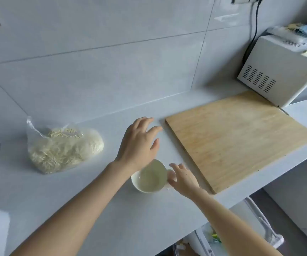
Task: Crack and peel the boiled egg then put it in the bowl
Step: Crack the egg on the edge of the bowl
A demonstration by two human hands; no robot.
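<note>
Both our hands open, gripping nothing: left hand point(139, 141) spread above countertop point(75, 191), right hand point(183, 179) loose, fingers touching right side of white bowl point(149, 177). Bowl sits near centre, left of wooden cutting board point(237, 139). Egg not visible; bowl looks empty, though blur leaves doubt. Bag of noodles point(62, 148) far left. Risk, we judge: right hand nudging bowl, sliding or tipping it.

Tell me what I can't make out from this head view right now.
- Egg: not visible anywhere; possibly under the left hand, cannot tell.
- Bowl: far rim hidden by left wrist; contents blurred, pale.
- Right hand: touches bowl's side, grip unclear.
- Bin below counter: contents cut off by counter edge.
</note>
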